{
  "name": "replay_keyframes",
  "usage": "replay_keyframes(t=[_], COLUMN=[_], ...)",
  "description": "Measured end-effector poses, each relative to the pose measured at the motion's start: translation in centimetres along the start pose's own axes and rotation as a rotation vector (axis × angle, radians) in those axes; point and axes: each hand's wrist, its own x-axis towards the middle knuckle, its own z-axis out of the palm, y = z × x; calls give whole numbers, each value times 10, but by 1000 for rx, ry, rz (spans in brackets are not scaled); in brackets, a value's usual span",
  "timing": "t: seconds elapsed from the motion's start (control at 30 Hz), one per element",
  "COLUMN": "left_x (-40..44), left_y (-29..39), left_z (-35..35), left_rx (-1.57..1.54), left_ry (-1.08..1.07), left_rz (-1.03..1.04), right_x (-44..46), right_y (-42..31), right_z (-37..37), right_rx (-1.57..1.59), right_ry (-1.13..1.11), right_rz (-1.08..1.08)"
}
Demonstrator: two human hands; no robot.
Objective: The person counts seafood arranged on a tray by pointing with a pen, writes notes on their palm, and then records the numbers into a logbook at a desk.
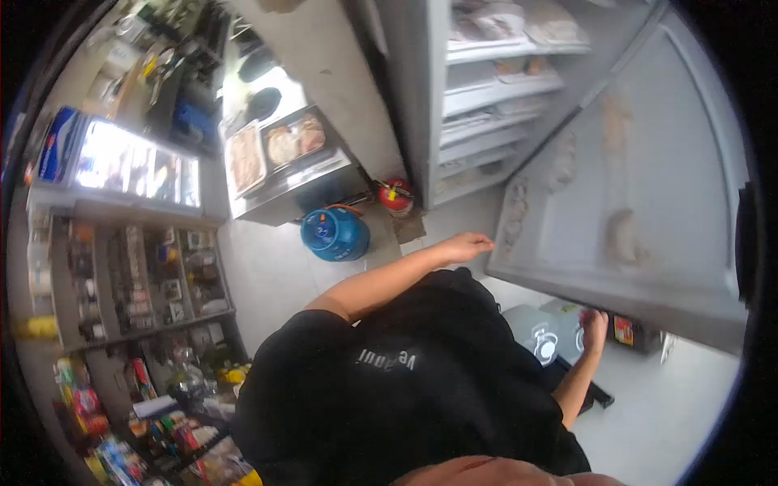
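My left hand (465, 247) reaches out in front of my chest, its fingers stretched towards the near edge of the upright freezer's open door (681, 162). Nothing shows in that hand, and a small gap seems to separate it from the door. At the lower right, my right hand (596, 326) is closed just below the door's bottom edge. A small dark red patch shows at its fingers; I cannot make out what it is. The freezer shelves (486, 99) hold trays and packs of pale food, blurred.
A blue gas cylinder (335, 235) and a red fire extinguisher (397, 197) stand on the floor. Behind them, trays of meat (296, 139) lie on a steel counter (304, 182). Shelves of goods (138, 283) line the left. Grey-lidded containers (536, 334) sit below the door.
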Motion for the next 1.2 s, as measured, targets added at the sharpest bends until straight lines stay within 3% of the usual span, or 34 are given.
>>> replay_keyframes(t=[0.03,0.07,0.1,0.17,0.23,0.27,0.3,0.33,0.4,0.43,0.5,0.53,0.57,0.63,0.67,0.7,0.77,0.87,1.0,1.07,1.13,1.2], left_x=[6,9,-37,-26,-26,-32,-33,-27,-31,-29,-23,-18,-13,-3,2,9,25,37,66,88,111,124], left_y=[8,15,5,19,32,47,57,57,84,93,122,134,143,156,161,163,167,183,199,198,201,209], left_z=[1,3,-25,-13,14,18,23,32,48,58,73,82,90,106,113,118,131,156,197,226,260,288], left_rx=[166,336,434,602,476,449,425,207,-219,-541,-620,-756,-896,-1004,-1124,-1114,-1187,-1128,-1048,-954,-918,-823], left_ry=[-56,-111,-135,-234,-384,-469,-545,-635,-788,-840,-815,-815,-817,-791,-762,-771,-1017,-941,-866,-916,-892,-867], left_rz=[42,94,-15,111,164,213,252,171,-28,-76,-59,-73,-86,-117,-142,-146,-23,-59,-133,-87,-247,-382], right_x=[-13,-16,-35,-38,-69,-78,-87,-68,-90,-103,-120,-140,-157,-179,-178,-184,-180,-162,-147,-145,-116,-112], right_y=[0,0,26,-5,-59,-72,-88,-72,-98,-107,-121,-137,-151,-165,-157,-165,-159,-149,-160,-171,-172,-183], right_z=[-20,-22,52,44,26,33,31,32,19,16,17,26,37,50,43,49,46,29,9,9,6,-4], right_rx=[0,-38,7,-237,-235,-34,-34,224,419,491,716,759,771,674,650,847,745,609,736,657,83,217], right_ry=[58,-25,-156,-138,-89,32,44,34,-9,6,-109,-26,-20,33,-133,-241,-208,-59,57,279,312,244], right_rz=[0,-151,-26,-115,-134,-253,-304,-431,-309,-384,-499,-552,-556,-800,-922,-991,-990,-930,-956,-1081,-1246,-1410])
